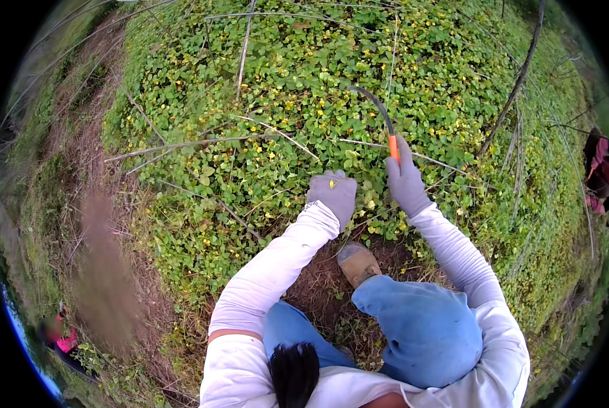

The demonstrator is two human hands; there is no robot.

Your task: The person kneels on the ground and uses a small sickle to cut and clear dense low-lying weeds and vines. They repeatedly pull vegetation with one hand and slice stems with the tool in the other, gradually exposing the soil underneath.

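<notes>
My right hand [406, 181], in a grey glove, grips the orange handle [394, 147] of a sickle. Its dark curved blade [384, 111] points away from me and bends left at the tip, above the leaves. To the left, my left hand [333, 194] wears a matching glove and is low among leafy green plants [284, 168] with small yellow flowers. Its fingers curl down out of sight, so whatever they may hold is hidden. A yellow petal or leaf bit [332, 183] lies on the back of that glove.
Dry sticks [182, 145] lie across the plants, and a thicker stem [516, 86] leans at the right. My boot [358, 262] rests on bare soil [314, 285] close by. One person [67, 339] is at the far lower left, another [599, 168] at the right rim.
</notes>
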